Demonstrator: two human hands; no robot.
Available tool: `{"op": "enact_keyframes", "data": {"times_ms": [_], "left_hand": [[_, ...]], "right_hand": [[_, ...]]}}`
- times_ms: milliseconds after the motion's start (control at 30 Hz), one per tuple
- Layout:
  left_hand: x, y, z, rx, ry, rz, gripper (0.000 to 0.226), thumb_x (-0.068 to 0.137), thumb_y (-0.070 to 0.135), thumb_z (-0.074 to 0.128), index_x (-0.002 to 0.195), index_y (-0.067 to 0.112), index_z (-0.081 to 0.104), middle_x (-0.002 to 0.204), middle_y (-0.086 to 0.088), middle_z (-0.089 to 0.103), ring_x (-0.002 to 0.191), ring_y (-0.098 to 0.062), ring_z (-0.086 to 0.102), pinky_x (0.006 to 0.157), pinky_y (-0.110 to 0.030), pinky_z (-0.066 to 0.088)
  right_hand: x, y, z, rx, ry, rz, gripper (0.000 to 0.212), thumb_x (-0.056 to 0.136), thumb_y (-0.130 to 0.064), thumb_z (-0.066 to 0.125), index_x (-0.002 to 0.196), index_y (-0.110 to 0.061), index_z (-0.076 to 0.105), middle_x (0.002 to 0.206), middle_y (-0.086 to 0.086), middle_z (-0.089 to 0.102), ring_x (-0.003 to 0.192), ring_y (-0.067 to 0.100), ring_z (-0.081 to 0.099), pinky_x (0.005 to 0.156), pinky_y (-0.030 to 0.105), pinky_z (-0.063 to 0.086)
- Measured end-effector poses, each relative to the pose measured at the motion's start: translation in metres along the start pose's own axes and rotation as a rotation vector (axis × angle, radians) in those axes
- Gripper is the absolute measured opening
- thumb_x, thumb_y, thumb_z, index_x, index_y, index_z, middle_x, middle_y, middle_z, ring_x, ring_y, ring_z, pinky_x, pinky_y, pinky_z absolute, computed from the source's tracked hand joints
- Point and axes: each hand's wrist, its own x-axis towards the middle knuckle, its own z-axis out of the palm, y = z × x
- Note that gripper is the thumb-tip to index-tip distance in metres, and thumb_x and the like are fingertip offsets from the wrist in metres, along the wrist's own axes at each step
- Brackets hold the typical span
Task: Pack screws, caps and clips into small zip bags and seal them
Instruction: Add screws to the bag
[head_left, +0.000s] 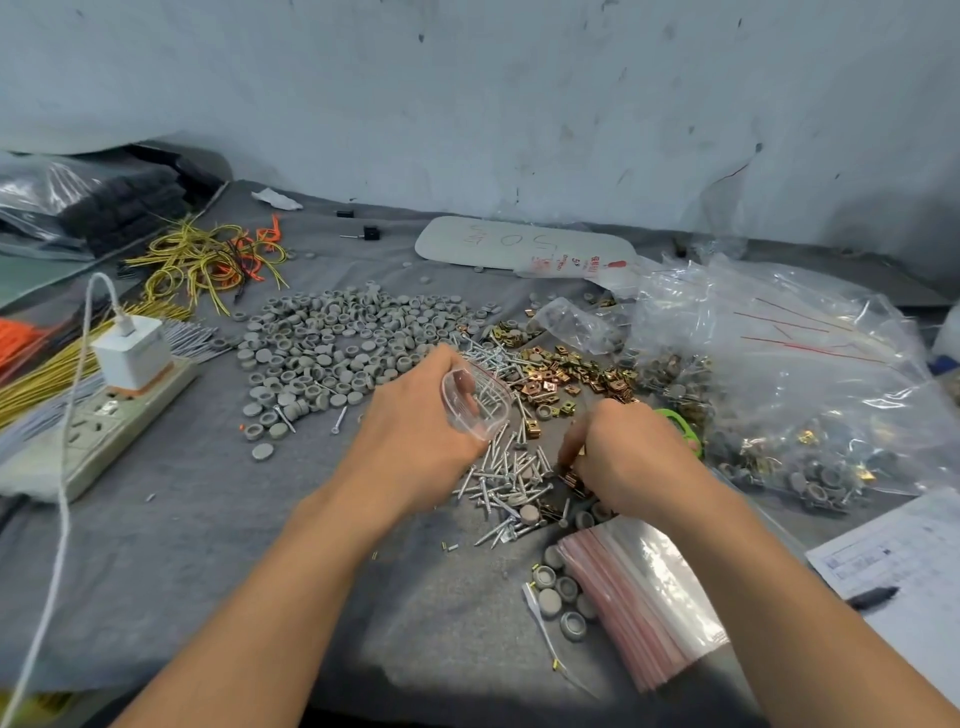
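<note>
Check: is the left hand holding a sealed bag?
No. The left hand holds a small bag with its mouth open toward the screws; the right hand picks at clips.

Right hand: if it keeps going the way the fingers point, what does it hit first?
The right hand points down-left, fingertips at a few brass clips. Next likely the loose screws, though depth is unclear.

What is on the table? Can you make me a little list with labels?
left hand: holds a small clear bag, open
right hand: picking at gold clips among the screws
grey caps: big pile, behind the left hand
empty zip bags: stack near the right forearm
power strip: far left, white charger plugged in
</note>
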Motion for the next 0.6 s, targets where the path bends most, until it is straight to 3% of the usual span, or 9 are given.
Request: {"op": "enact_keyframes", "data": {"times_ms": [133, 267, 367, 467, 600], "left_hand": [[0.0, 0.002, 0.003, 0.007, -0.027, -0.005, 0.037, 0.078, 0.036, 0.084, 0.093, 0.039, 0.05, 0.092, 0.016, 0.067, 0.079, 0.001, 0.061, 0.058, -0.017, 0.039], [-0.001, 0.003, 0.003, 0.023, -0.042, -0.004, 0.036, 0.079, 0.032, 0.083, 0.093, 0.038, 0.05, 0.094, 0.014, 0.067, 0.079, -0.002, 0.062, 0.057, -0.017, 0.039], [-0.001, 0.005, 0.005, 0.048, -0.057, -0.005, 0.037, 0.08, 0.034, 0.084, 0.095, 0.038, 0.05, 0.095, 0.014, 0.067, 0.076, -0.002, 0.063, 0.053, -0.013, 0.037], [-0.002, 0.006, 0.006, 0.072, -0.062, -0.009, 0.038, 0.082, 0.034, 0.083, 0.098, 0.04, 0.049, 0.094, 0.014, 0.066, 0.074, 0.0, 0.061, 0.049, -0.012, 0.036], [-0.002, 0.006, 0.007, 0.065, -0.065, -0.001, 0.037, 0.083, 0.032, 0.084, 0.098, 0.038, 0.051, 0.091, 0.014, 0.067, 0.072, -0.001, 0.062, 0.049, -0.012, 0.043]], "right_hand": [[0.0, 0.0, -0.001, 0.062, -0.011, 0.0, 0.021, 0.092, -0.018, 0.06, 0.093, -0.024, 0.081, 0.091, 0.005, 0.075, 0.083, 0.029, 0.07, 0.077, 0.042, 0.061], [-0.005, -0.007, -0.001, 0.015, -0.002, 0.011, 0.02, 0.091, -0.038, 0.07, 0.093, -0.019, 0.076, 0.085, 0.002, 0.073, 0.078, 0.025, 0.069, 0.076, 0.04, 0.061], [-0.007, -0.017, 0.0, -0.062, 0.031, 0.034, 0.009, 0.089, -0.025, 0.066, 0.086, -0.017, 0.065, 0.074, 0.001, 0.061, 0.068, 0.025, 0.06, 0.06, 0.032, 0.049], [-0.008, -0.023, 0.002, -0.043, 0.041, 0.071, 0.02, 0.084, -0.014, 0.061, 0.07, -0.015, 0.047, 0.066, 0.002, 0.049, 0.056, 0.02, 0.045, 0.049, 0.029, 0.031], [-0.01, -0.024, -0.001, 0.0, 0.005, 0.045, 0.01, 0.082, -0.016, 0.06, 0.073, -0.016, 0.055, 0.068, 0.001, 0.056, 0.059, 0.021, 0.052, 0.051, 0.029, 0.037]]}}
